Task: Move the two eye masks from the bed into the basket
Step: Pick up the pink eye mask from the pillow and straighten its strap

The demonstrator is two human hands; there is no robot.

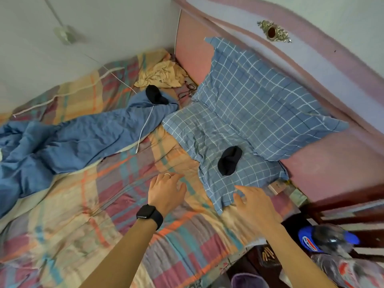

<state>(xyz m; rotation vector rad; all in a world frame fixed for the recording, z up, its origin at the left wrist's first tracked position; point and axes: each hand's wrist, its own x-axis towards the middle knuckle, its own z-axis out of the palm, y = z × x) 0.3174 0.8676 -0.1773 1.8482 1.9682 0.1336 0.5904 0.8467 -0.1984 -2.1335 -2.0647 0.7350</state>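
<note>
One black eye mask [229,161] lies on the lower blue checked pillow [197,129], just beyond my hands. A second black eye mask [155,95] rests farther away on the blue blanket [68,140] near the bed's head. My left hand [167,191], with a ring and a black watch, hovers open over the plaid bedspread, left of the near mask. My right hand [254,203] is open too, its fingers over the pillow's near corner, a little below the mask. Neither hand holds anything. No basket is clearly in view.
A second checked pillow [259,96] leans on the pink headboard [324,163]. Crumpled yellow cloth [164,74] and a white cable [145,125] lie near the far mask. At bottom right stand a bottle with a blue cap [330,240], dark wooden furniture and a purple item [249,280].
</note>
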